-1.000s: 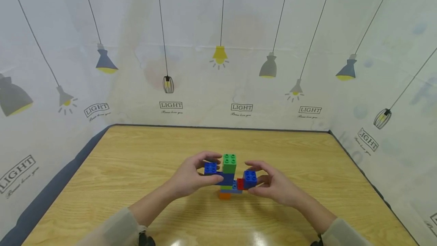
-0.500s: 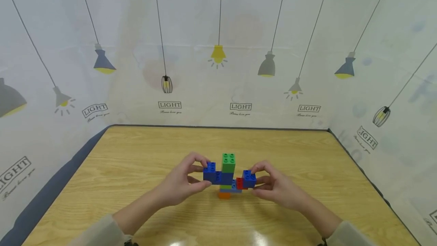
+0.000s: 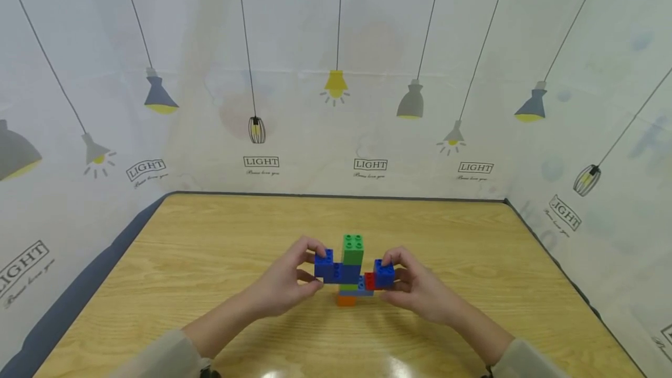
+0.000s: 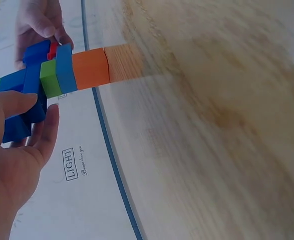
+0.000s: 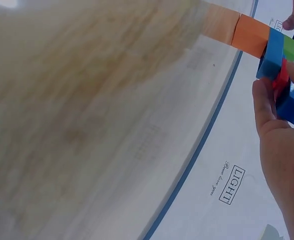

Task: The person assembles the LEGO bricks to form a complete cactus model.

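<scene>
Toy building bricks are joined into a tower on the table. Its base is an orange brick (image 3: 345,300), with a light blue brick (image 3: 358,293) and a light green brick (image 3: 347,288) above. A long dark blue brick (image 3: 349,273) crosses higher up, topped by a green brick (image 3: 353,251). My left hand (image 3: 283,282) grips a blue brick (image 3: 323,267) at the left end, thumb on the near side. On the right, a red brick (image 3: 370,280) carries another blue brick (image 3: 385,274), which my right hand (image 3: 426,291) holds between fingers and thumb.
The wooden table (image 3: 236,232) has a dark edging along its back and sides. White walls (image 3: 294,34) printed with hanging lamps stand around it.
My left hand has drawn back left from over the long dark blue brick to the left-end blue brick, which now sits straighter. My right index finger has moved onto the right blue brick.
</scene>
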A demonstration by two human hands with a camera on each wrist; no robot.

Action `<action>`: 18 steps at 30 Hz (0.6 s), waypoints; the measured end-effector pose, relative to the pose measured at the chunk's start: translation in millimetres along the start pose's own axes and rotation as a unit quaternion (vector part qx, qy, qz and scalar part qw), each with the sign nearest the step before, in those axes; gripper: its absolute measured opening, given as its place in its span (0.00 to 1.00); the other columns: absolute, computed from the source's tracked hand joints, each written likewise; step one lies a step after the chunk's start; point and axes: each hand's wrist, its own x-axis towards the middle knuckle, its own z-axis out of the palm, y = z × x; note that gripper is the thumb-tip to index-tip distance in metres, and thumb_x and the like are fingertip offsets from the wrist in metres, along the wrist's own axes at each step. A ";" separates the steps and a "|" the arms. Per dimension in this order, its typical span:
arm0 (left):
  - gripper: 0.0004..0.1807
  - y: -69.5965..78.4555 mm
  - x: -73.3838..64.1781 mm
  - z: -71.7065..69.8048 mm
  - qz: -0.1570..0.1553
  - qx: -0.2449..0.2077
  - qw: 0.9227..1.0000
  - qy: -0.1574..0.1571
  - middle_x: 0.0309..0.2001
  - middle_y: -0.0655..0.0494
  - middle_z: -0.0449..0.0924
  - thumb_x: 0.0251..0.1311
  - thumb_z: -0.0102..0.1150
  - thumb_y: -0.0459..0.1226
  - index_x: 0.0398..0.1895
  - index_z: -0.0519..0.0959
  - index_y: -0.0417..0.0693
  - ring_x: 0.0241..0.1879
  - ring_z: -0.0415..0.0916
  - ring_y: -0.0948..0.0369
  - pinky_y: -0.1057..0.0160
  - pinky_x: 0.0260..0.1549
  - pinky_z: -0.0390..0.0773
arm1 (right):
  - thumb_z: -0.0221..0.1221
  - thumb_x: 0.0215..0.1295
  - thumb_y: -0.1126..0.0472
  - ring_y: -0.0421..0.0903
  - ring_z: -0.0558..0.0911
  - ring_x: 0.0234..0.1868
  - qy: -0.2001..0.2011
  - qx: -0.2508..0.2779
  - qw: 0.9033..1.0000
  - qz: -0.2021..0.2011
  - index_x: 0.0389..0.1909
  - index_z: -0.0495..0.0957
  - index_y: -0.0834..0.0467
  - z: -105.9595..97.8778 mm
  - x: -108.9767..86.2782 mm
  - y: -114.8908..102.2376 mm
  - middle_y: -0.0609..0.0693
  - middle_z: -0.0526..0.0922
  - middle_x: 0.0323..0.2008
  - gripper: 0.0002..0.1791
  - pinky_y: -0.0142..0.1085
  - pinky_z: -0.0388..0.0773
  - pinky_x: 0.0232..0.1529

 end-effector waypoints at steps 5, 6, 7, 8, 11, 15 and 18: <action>0.28 1.3 4.0 0.4 -0.001 0.011 1.000 0.005 0.70 0.44 0.71 0.67 0.65 0.18 0.60 0.67 0.48 0.63 0.79 0.47 0.63 0.55 0.87 | 0.68 0.72 0.73 0.57 0.84 0.58 0.019 -0.015 1.000 0.005 0.65 0.62 0.56 1.6 2.1 0.2 0.67 0.69 0.64 0.30 0.35 0.88 0.56; 0.28 1.6 4.6 0.4 -0.003 0.010 1.000 0.005 0.70 0.44 0.71 0.67 0.66 0.18 0.60 0.67 0.48 0.62 0.79 0.47 0.63 0.55 0.87 | 0.68 0.71 0.73 0.58 0.84 0.58 0.020 -0.017 1.000 0.003 0.65 0.62 0.56 1.9 2.1 0.2 0.67 0.69 0.64 0.30 0.35 0.88 0.56; 0.28 2.0 5.0 0.4 -0.004 0.009 1.000 0.006 0.70 0.44 0.71 0.66 0.66 0.18 0.60 0.67 0.49 0.62 0.79 0.48 0.63 0.55 0.87 | 0.68 0.71 0.73 0.58 0.84 0.58 0.022 -0.017 1.000 0.003 0.65 0.62 0.56 2.0 2.1 0.1 0.67 0.69 0.64 0.30 0.35 0.88 0.56; 0.28 2.3 5.4 0.5 -0.005 0.008 1.000 0.006 0.70 0.44 0.71 0.66 0.66 0.19 0.61 0.68 0.48 0.62 0.79 0.48 0.63 0.55 0.87 | 0.68 0.72 0.73 0.58 0.84 0.57 0.023 -0.018 1.000 0.001 0.65 0.62 0.57 2.0 2.0 0.2 0.67 0.69 0.64 0.30 0.35 0.88 0.55; 0.28 3.2 6.2 0.5 -0.002 0.010 1.000 0.005 0.70 0.44 0.72 0.66 0.66 0.19 0.61 0.68 0.49 0.62 0.79 0.48 0.62 0.55 0.87 | 0.69 0.71 0.73 0.58 0.84 0.56 0.027 -0.016 1.000 -0.003 0.64 0.63 0.58 1.9 1.7 0.4 0.68 0.70 0.63 0.30 0.35 0.88 0.55; 0.28 3.8 6.5 0.4 0.003 0.022 1.000 0.004 0.69 0.45 0.72 0.66 0.66 0.20 0.61 0.69 0.50 0.63 0.79 0.48 0.62 0.56 0.87 | 0.69 0.71 0.73 0.58 0.85 0.55 0.029 -0.020 0.999 -0.010 0.63 0.64 0.59 -0.1 0.8 0.0 0.67 0.70 0.62 0.29 0.35 0.88 0.55; 0.28 3.4 6.4 0.4 0.004 0.030 1.000 0.004 0.69 0.46 0.73 0.66 0.67 0.20 0.61 0.68 0.51 0.63 0.80 0.48 0.61 0.56 0.87 | 0.69 0.71 0.73 0.57 0.85 0.55 0.023 -0.033 0.999 -0.015 0.63 0.64 0.59 -1.9 0.4 0.6 0.66 0.71 0.62 0.29 0.36 0.88 0.57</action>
